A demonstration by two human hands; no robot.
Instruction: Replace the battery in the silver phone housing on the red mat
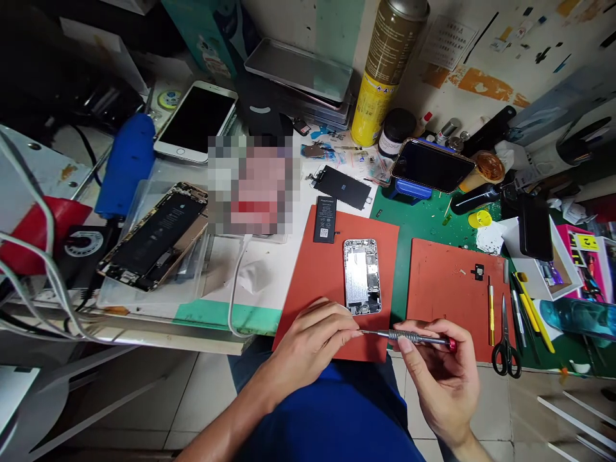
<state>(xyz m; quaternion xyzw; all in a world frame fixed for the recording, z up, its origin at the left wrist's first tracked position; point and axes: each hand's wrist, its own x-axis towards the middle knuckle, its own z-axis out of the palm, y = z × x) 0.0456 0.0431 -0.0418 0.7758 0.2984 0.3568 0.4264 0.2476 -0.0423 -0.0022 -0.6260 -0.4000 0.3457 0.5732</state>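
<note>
- A plain blue cloth garment (332,410) is shown at the lower edge, below both hands.
- The right hand (443,375) is turned partly palm-up; a slim silver metal screwdriver with a knurled grip and red end cap (409,336) is clamped between its thumb and fingers.
- The left hand (310,333) is held knuckles-up at the opposite end; its fingers are brought together at the screwdriver's tip. Whether anything small is pinched there cannot be told.
- An opened silver metal phone housing with exposed components (357,276) is laid on a red-brown rectangular mat (301,269), just beyond the left hand.
- A black rectangular battery with white print (326,221) is placed on the same mat, beyond the housing and to its left.
- A flat black rectangular panel (342,187) is laid beyond the battery.
- A second red-brown mat (447,301) is positioned at the right of the bench (403,247); a thin yellow rod-shaped tool (491,314) is laid on it, beside black-handled scissors (504,350).
</note>
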